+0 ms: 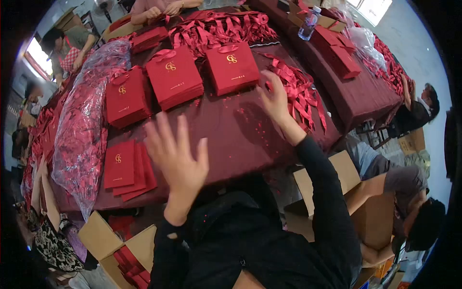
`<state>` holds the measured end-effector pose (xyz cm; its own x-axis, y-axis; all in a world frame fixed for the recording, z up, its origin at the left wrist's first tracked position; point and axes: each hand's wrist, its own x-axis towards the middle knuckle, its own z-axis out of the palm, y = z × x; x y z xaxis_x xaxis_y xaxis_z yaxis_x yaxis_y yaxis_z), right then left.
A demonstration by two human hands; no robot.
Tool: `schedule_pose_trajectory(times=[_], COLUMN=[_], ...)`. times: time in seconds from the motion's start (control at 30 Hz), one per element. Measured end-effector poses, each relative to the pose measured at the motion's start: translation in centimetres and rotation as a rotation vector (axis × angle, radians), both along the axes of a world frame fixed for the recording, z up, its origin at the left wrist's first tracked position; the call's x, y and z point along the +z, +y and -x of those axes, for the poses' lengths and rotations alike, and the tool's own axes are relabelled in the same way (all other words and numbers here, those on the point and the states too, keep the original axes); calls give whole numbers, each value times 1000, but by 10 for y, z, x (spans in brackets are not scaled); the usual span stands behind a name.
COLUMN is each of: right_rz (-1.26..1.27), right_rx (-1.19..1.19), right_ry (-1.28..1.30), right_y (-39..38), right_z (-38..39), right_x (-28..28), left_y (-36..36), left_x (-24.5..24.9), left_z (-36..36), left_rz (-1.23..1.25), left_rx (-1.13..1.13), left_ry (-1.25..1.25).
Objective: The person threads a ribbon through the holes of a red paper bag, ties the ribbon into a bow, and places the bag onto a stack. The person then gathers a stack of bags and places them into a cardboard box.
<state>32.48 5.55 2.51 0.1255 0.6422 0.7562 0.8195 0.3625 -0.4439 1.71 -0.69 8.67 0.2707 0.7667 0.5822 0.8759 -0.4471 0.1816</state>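
Observation:
My left hand (179, 161) is raised over the front of the table with its fingers spread and nothing in it. Just left of it lies a small fanned stack of red paper bags (120, 166) with gold lettering. My right hand (276, 101) hovers with fingers apart, near the right corner of a thick stack of red gift bags (232, 69). A second tall stack of bags (174, 77) stands in the middle, a third stack (126, 98) to its left. Loose red ribbons (301, 91) lie right beside my right hand.
The maroon tablecloth (221, 144) carries small red scraps. A large plastic-wrapped bundle (84, 120) lies along the left. Open cartons (103, 236) stand below the table edge. A water bottle (309, 24) stands on the right-hand table. Several people work around the tables.

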Motion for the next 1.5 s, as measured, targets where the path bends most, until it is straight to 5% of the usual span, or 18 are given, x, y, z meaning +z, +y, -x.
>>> schedule_pose_trajectory(times=[0.1, 0.17, 0.37, 0.47, 0.57, 0.63, 0.73, 0.87, 0.97, 1.0, 1.07, 1.17, 1.27, 1.33, 1.5], right_rz=[372, 512, 607, 762, 1076, 1014, 870, 978, 635, 446, 247, 301, 189, 164, 300], right_rx=[361, 519, 715, 706, 718, 764, 653, 705, 492, 306, 236, 228, -76, -264, -239], right_ry=[275, 359, 319, 423, 1268, 1353, 1175, 869, 267, -171, -183, -74, 107, 72, -331], right_y=[-55, -78, -81, -76, -72, -69, -70, -59, -53, -56, -68, -74, -70, -62, -15], right_z=[47, 79, 134, 155, 166, 156, 136, 107, 116, 113, 108, 58, -8, -53, -81], right_x=[-11, -12, -13, -6, 8, 6, 9, 14, -9, -14, -7, -10, -7, 8, 1], left_y=[12, 9, -22, -46, -70, -77, -76, -48, -9, -4, 2, -2, 2, 8, 13], left_x=[-39, -44, -66, -60, -48, -54, -52, -43, -76, -84, -92, -87, -80, -66, -67], left_z=[102, 139, 130, 96, 47, 26, 17, 8, -3, -3, 2, 6, 8, 5, 4], left_rz=[31, 488, 268, -73, -112, -46, 114, 116, 229, 253, 279, 325, 430, 527, 553], left_rx=[684, 779, 389, 199, -100, -143, -305, -226, -122, -148, -198, -184, -173, -154, -144], left_ry=[326, 351, 255, 214, 91, 57, -83, -86, 48, 31, -21, 0, 2, 34, 23])
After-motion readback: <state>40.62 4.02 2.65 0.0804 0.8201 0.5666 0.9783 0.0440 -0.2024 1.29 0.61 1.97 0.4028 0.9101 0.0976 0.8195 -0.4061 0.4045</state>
